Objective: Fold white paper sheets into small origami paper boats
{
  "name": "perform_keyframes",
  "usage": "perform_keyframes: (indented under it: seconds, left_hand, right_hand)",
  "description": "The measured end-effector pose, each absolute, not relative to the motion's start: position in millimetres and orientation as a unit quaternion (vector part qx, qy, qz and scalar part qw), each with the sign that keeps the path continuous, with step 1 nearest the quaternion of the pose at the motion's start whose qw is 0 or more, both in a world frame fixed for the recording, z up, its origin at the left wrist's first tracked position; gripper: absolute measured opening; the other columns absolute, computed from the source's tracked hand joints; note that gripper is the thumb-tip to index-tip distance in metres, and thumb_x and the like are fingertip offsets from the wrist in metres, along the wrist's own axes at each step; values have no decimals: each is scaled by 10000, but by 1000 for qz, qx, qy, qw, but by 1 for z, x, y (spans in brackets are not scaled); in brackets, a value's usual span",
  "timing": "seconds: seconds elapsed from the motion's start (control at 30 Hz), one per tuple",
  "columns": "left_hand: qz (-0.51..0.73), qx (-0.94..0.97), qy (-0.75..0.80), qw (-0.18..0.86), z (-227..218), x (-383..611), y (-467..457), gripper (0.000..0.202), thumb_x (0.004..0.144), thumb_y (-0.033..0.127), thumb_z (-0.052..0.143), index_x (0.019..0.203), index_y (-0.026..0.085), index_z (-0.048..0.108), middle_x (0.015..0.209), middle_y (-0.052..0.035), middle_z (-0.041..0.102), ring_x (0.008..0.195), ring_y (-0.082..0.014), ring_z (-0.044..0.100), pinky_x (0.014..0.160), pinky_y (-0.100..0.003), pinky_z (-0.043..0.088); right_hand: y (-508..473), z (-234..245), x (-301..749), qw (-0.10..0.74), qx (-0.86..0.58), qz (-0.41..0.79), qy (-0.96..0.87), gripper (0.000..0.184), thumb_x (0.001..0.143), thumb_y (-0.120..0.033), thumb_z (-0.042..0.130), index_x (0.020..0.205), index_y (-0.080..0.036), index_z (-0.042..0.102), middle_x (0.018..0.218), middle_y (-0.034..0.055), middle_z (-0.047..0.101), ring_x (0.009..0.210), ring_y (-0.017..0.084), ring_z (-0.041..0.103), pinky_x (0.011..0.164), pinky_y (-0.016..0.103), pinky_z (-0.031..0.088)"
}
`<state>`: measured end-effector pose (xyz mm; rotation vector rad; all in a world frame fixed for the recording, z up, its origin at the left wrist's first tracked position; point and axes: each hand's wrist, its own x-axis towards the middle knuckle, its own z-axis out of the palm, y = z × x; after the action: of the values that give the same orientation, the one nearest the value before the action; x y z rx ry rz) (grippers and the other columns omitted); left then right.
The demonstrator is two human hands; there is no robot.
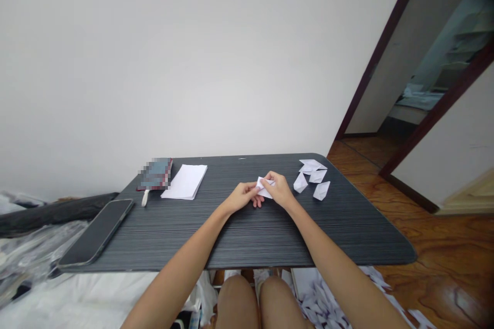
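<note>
A small folded piece of white paper [264, 193] is held between both hands, above the middle of the dark table [254, 247]. My left hand [244, 195] pinches its left edge, with some fingers curled beneath. My right hand [278, 189] grips its right side, the thumb lying on top of the paper. To the right of my hands lie several folded white paper pieces [317, 176], some overlapping. A stack of white paper sheets [186, 182] rests to the left.
A phone [96, 234] lies at the table's left edge. Behind it are a blurred-out booklet [156, 174] and a small white object [145, 198]. More folded papers [324, 303] are heaped below the table. A white wall [231, 61] stands behind; a doorway is at right.
</note>
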<state>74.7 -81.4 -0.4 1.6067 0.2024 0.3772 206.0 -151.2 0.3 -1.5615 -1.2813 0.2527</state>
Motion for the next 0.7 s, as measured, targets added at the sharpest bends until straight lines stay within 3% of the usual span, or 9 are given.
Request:
perform_keyframes:
  seconds: [0.23,0.37,0.47,0.7]
  left_hand:
    - [199,720,120,653,-2,74,-83,356,763,364,469,908,43,517,571,-48,571,417,-99,538,387,-188,406]
    - [237,698,131,663,2,73,-80,341,747,349,493,870,33,529,558,-51,576,409,-104,542,402,-201,425]
    - [248,692,148,661,3,72,-79,304,734,331,507,818,40,529,531,-44,577,391,-100,532,383,-192,413]
    - [245,731,169,615,0,71,-80,297,719,362,522,695,66,506,417,-3,533,290,-48,429,296,-134,281]
  right_hand:
    - [-147,-4,203,552,-638,130,-521,191,682,-327,499,586,-169,453,546,-9,512,501,105,459,473,214,356]
    - [-148,-3,206,609,-588,221,-484,233,647,-339,549,781,-176,451,641,-2,570,529,109,522,492,220,410]
    - [-149,-2,207,600,-564,303,-479,338,640,-347,553,896,-190,400,553,-40,555,434,99,502,418,209,401]
    - [-150,-2,203,577,-569,300,-503,256,644,-317,548,826,-175,438,489,-49,544,342,69,438,329,169,315]
